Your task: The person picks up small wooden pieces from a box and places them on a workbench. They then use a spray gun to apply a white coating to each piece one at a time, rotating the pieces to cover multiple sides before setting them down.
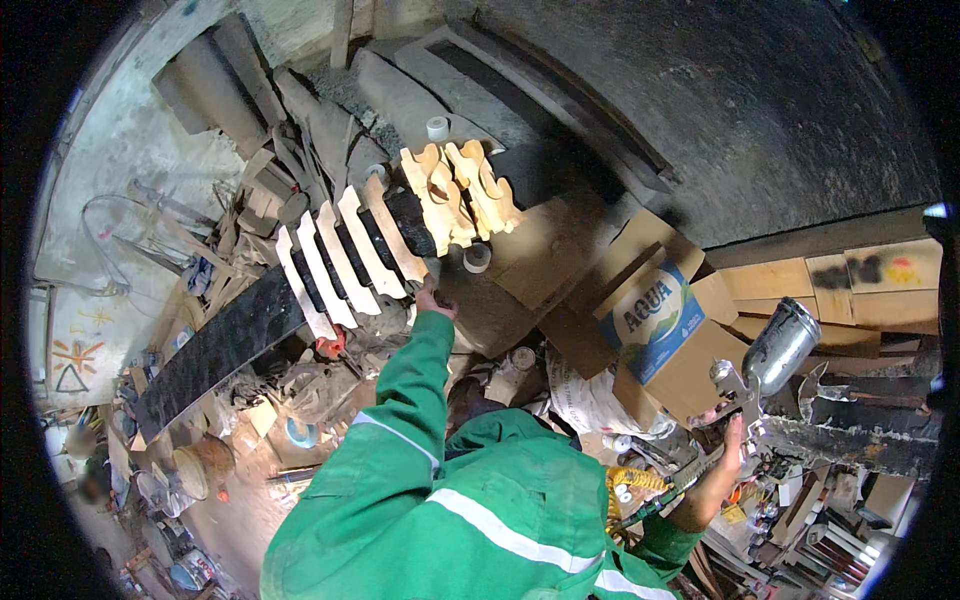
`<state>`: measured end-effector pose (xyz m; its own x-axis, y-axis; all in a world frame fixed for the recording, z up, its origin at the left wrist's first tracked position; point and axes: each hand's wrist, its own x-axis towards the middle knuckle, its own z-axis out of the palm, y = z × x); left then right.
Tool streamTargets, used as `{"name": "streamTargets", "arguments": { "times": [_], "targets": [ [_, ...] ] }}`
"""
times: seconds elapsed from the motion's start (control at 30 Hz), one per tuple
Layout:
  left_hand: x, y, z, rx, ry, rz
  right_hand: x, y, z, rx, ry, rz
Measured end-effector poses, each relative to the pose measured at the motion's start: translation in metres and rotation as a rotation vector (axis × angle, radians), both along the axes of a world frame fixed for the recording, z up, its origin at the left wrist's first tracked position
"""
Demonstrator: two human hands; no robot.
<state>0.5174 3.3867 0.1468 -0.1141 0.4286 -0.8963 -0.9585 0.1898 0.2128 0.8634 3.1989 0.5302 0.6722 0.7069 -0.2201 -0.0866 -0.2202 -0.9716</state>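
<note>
- Head view: four wooden strips [368,245] are lying side by side, with gaps between them, across a black board [200,375].
- The left hand [433,302] is resting at the lower end of the rightmost strip; whether its grip is closing on the wood, I cannot tell.
- The right hand [722,465] is gripping a metal spray gun [766,370] by the handle, well apart from the strips.
- The step in hand is seemingly handling that rightmost strip, with the gun being held aside; the next move is probably calling for a light touch, keeping the gaps even.
- Just beyond the strips, shaped wooden pieces [490,200] are sitting near a round white container [477,258].
- Farther right, a cardboard box [690,372] is standing open, and a yellow coiled hose [640,478] is hanging near the right forearm.
</note>
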Motion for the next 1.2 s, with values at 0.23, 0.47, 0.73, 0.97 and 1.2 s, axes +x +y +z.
{"name": "streamTargets", "arguments": {
  "times": [0.23,0.47,0.73,0.97,1.2],
  "targets": [
    [0.031,0.022,0.095,0.226,1.269,-0.178,0.011,-0.003,-0.003,0.03,0.057,-0.013],
    [0.036,0.123,0.157,-0.61,1.631,-1.11,0.024,-0.01,-0.003,0.083,0.18,-0.007],
    [0.016,0.135,0.148,-0.271,1.507,-1.077,0.044,-0.02,-0.004,0.259,0.304,0.009],
    [-0.011,0.093,0.207,0.519,1.265,-0.463,0.046,-0.024,0.001,0.213,0.133,-0.046],
    [-0.005,0.006,0.286,0.853,0.547,-0.353,0.049,-0.027,0.011,0.281,0.233,-0.002]
  ]
}}
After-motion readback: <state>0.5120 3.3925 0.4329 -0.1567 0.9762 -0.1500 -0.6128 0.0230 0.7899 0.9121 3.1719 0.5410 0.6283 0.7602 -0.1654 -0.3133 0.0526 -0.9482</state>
